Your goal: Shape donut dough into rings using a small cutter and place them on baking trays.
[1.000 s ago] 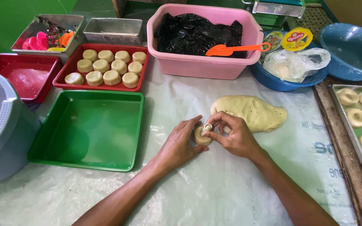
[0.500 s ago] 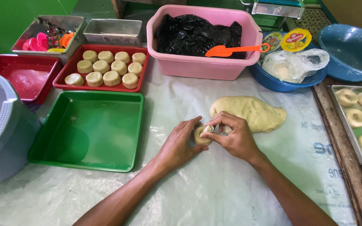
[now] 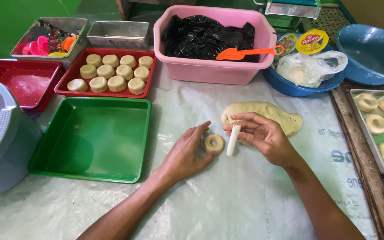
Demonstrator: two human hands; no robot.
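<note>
Here, in the head view, a ring of dough [image 3: 213, 143] with a hole through its middle lies flat on the plastic-covered table [image 3: 227, 200], between the two hands. The left hand [image 3: 187, 153] rests beside it, grip released, fingertips touching the ring's near edge. The right hand [image 3: 263, 138] has its grip clenched on a short white tube [image 3: 233, 140], held nearly upright just beside the ring. Behind the right hand lies a flat slab of dough [image 3: 267, 113]. An empty green tray [image 3: 92, 138] sits to the left, and a red tray [image 3: 107, 73] of round dough pieces beyond it.
</note>
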